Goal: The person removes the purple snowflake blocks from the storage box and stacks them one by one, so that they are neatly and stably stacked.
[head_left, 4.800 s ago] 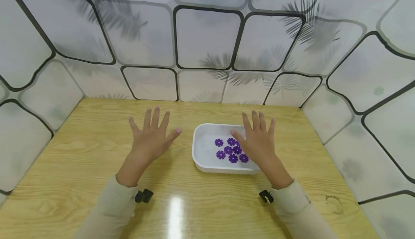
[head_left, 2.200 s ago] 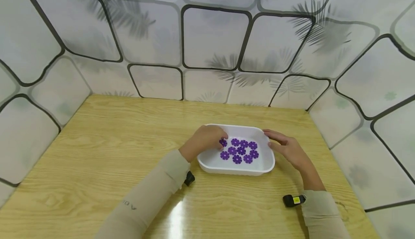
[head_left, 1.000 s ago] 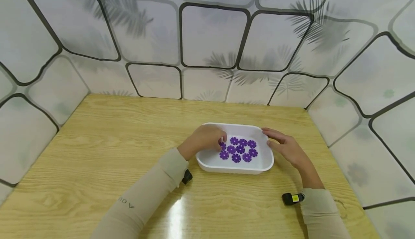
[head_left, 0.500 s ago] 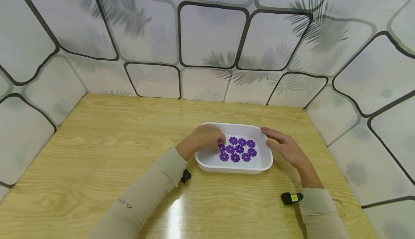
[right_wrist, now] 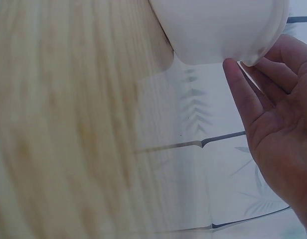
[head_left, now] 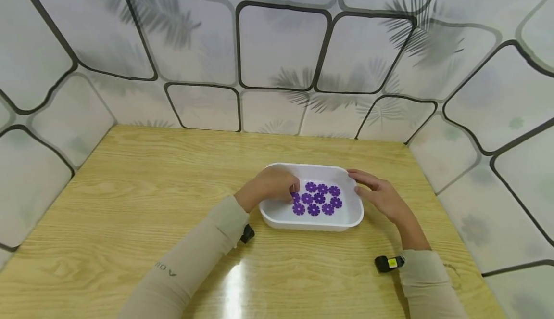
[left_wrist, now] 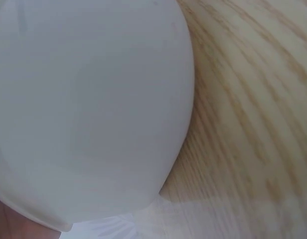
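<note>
The left hand [head_left: 275,183] reaches a purple flower [head_left: 296,197] in the white tray [head_left: 311,225], pinching or not unclear; the right hand [head_left: 386,200], relaxed, touches the tray's end.

A light yellow-brown wood-grain table [head_left: 151,189] spreads across the lower scene, its grain running in fine wavy lines. Behind its far edge stands a pale grey-white back wall [head_left: 277,44], patterned with rounded, stone-like cells outlined in black and soft grey. Grey feathery palm-leaf prints [head_left: 179,28] overlap the cells. Matching patterned surfaces, a left side wall [head_left: 30,179] and a right side wall [head_left: 519,189], angle outward along the table's sides; the right one bears a faint green blotch [head_left: 516,123]. A bright white streak of reflected light [head_left: 233,285] shines on the tabletop near the front.
</note>
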`<state>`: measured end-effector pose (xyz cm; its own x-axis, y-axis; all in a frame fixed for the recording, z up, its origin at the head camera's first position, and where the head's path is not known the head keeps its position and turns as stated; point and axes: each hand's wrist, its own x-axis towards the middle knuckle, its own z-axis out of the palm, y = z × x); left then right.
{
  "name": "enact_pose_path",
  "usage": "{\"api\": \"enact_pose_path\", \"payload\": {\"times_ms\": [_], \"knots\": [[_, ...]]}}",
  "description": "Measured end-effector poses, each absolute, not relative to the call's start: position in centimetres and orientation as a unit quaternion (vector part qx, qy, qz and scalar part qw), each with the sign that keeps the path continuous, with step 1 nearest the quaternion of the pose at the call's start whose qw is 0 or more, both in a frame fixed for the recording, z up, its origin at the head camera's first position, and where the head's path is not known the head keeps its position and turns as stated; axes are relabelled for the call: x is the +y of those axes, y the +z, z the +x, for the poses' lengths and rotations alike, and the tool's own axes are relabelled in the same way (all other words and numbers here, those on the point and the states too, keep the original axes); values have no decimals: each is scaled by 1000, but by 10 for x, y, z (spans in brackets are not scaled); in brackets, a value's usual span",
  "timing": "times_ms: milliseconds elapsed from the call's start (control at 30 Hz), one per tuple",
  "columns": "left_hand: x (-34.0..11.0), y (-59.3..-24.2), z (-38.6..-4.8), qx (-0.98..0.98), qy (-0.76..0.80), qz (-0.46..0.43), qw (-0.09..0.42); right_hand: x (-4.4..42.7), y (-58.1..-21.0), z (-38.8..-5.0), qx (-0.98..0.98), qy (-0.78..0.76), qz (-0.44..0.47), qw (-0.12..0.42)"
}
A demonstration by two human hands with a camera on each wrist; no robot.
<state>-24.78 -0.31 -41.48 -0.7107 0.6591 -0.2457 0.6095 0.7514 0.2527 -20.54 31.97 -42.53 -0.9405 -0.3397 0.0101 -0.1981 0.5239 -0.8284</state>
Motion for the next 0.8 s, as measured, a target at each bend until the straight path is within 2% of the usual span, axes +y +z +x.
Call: {"api": "enact_pose_path", "payload": {"times_ms": [533,800], "knots": [[-4,-413,-249,919,121,344,152,319,-425,-207,867,-467,-153,75],[-11,-414,-253,894,253,321,185,319,-426,-205,869,-464,-159,68]]}}
